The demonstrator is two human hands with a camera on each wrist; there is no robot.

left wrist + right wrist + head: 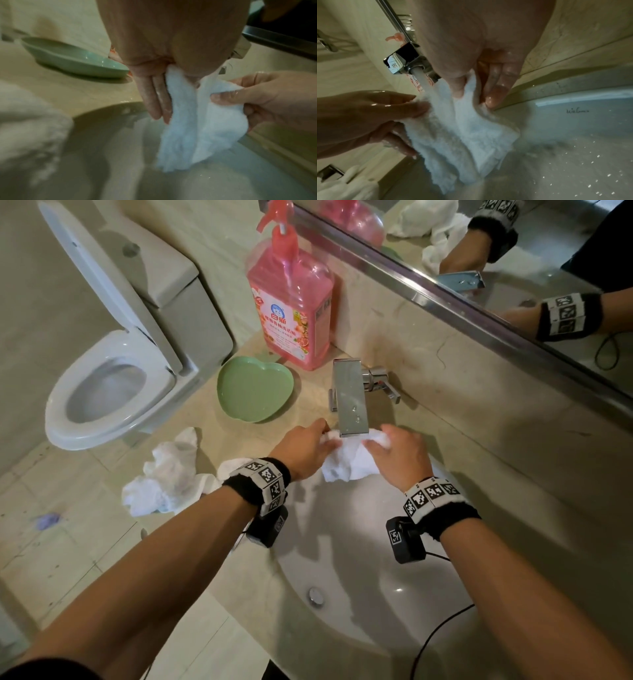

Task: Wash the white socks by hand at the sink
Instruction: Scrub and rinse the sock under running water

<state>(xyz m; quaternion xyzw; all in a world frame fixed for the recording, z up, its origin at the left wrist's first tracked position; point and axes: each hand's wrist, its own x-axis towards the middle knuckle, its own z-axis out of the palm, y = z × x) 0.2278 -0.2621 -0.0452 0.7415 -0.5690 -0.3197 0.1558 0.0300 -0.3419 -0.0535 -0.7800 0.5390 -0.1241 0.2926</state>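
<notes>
Sock (346, 460): white, wet, stretched between both hands under the faucet (351, 398), above the sink (428, 594).
Left hand (305, 448): pinches its left edge.
Right hand (399, 453): grips its right end.
Water (426, 82): runs onto it.
Other socks (168, 477): on the counter, left.

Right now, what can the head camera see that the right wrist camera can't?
Only the head view shows the toilet, the green dish, the whole pink soap bottle and the spare socks on the counter. Only the right wrist view shows water running from the tap onto the cloth. Both show the left hand and the right hand gripping the white sock under the faucet.
</notes>
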